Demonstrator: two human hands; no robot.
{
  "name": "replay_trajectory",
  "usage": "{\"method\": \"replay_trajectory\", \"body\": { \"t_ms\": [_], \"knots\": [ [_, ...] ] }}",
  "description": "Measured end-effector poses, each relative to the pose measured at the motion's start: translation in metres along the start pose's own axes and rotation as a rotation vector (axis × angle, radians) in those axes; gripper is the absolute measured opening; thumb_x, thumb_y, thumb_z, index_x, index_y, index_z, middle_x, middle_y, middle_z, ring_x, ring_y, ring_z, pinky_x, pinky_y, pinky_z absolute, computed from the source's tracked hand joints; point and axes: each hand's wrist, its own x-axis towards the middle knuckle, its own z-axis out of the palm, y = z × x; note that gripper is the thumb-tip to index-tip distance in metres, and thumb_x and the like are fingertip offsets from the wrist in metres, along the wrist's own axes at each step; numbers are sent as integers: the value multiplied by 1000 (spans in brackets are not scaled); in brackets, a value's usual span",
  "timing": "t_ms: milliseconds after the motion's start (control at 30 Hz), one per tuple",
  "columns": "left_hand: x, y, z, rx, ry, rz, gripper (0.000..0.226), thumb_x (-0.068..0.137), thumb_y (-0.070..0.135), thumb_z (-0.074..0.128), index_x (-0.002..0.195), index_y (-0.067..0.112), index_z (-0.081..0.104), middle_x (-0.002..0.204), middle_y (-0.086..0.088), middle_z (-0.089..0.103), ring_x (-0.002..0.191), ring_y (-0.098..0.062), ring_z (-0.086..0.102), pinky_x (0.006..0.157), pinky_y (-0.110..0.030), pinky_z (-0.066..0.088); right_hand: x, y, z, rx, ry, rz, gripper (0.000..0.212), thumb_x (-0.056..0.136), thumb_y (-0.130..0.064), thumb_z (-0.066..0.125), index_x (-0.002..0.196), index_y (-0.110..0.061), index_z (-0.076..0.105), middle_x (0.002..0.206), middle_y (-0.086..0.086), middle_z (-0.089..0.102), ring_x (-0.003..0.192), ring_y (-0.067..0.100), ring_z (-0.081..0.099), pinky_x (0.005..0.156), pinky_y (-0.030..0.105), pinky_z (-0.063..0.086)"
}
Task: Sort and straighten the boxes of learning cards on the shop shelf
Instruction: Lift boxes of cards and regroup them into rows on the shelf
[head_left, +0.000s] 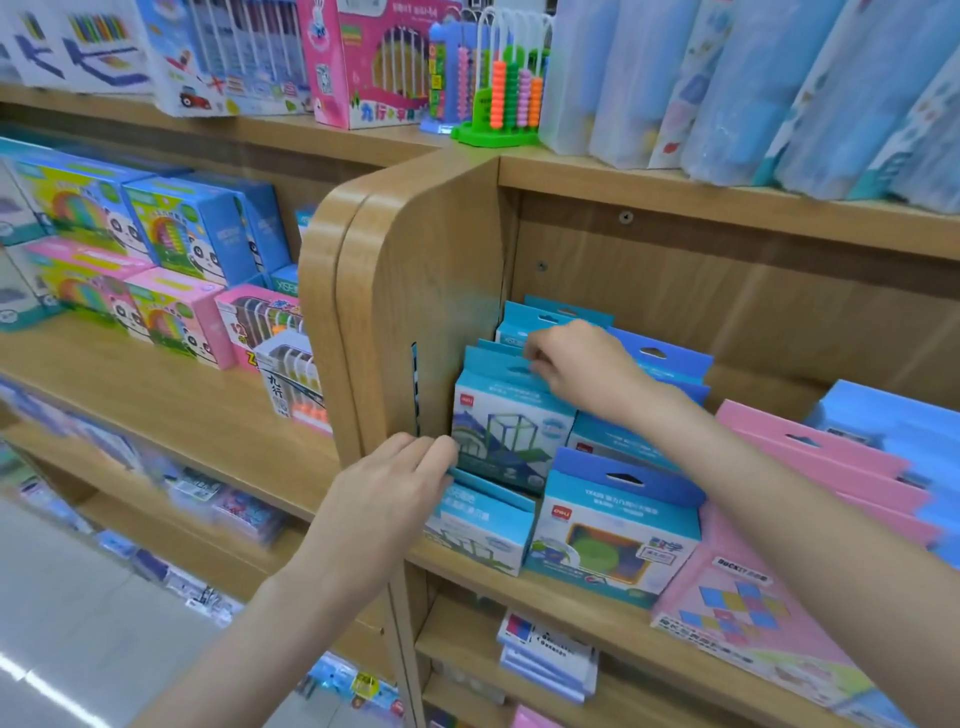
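Several blue and white boxes of learning cards stand in rows at the left end of a wooden shelf (571, 592). One box with a cube drawing (506, 431) sits second in the left row, raised above the box in front (480, 530). My left hand (387, 491) pinches its lower left corner. My right hand (576, 366) grips its top hanger flap from above. To the right stands a box with a coloured round picture (610, 540). More blue boxes (660, 358) stand behind, partly hidden by my right hand and arm.
A rounded wooden side panel (415, 291) bounds the boxes on the left. Flat pink boxes (810, 483) lie stacked to the right. Panda boxes (130, 254) fill the left shelf. An abacus (498, 88) and plastic folders (779, 88) stand on the shelf above.
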Motion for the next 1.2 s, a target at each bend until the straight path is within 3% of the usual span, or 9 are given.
{"method": "replay_trajectory", "body": {
  "t_ms": [100,300,467,567,633,800,1000,1133,1200],
  "knots": [
    [7,0,4,-2,25,-10,38,65,20,75,83,18,42,73,1,61,65,-14,57,47,-18,37,4,8,-10,86,14,40,17,92,-14,48,102,-8,61,104,15,65,98,35,57,81,44,48],
    [35,4,22,46,-3,-120,41,57,7,84,84,9,53,75,-6,63,67,-23,59,45,-29,46,5,5,-16,134,-20,-15,17,92,-14,50,101,-6,62,97,12,66,93,31,59,81,41,49],
    [43,7,28,131,-53,-194,32,82,14,66,110,12,48,109,-4,56,102,-21,48,73,-29,49,1,2,-4,144,-108,-67,14,90,-15,55,100,-9,64,96,10,67,92,27,59,80,36,49],
    [36,5,26,120,-39,-130,48,51,2,86,89,5,56,79,-8,62,75,-26,58,50,-32,51,0,5,0,143,-109,-58,15,90,-15,54,101,-8,63,97,11,67,92,28,59,78,36,49],
    [28,5,24,113,-29,-126,53,42,3,88,83,5,56,68,-7,61,65,-26,60,41,-28,48,2,7,-2,126,-73,-56,15,91,-16,53,100,-9,63,96,11,67,92,29,59,78,38,49],
    [21,7,22,127,-27,-125,51,46,4,88,85,6,55,72,-7,62,68,-25,60,47,-30,51,8,7,-14,167,-5,-44,16,92,-17,52,99,-9,64,95,9,67,90,28,60,80,43,50],
    [17,6,23,130,-43,-131,51,50,7,87,94,6,60,88,-10,64,83,-28,62,57,-33,56,-1,-2,2,205,-152,-141,13,90,-18,55,96,-11,64,93,6,66,89,22,59,75,31,48],
    [14,7,23,103,-53,-145,58,54,9,86,103,9,56,100,-9,63,94,-26,60,65,-33,57,-4,2,1,310,-220,-147,13,87,-24,62,92,-13,65,85,-2,62,78,8,54,61,13,37],
    [15,10,21,88,-37,-166,56,56,6,85,105,7,59,104,-9,63,96,-26,59,66,-32,57,-5,6,-5,353,-209,-143,12,86,-25,63,90,-15,66,86,-3,65,76,5,55,65,13,41]
  ]
}}
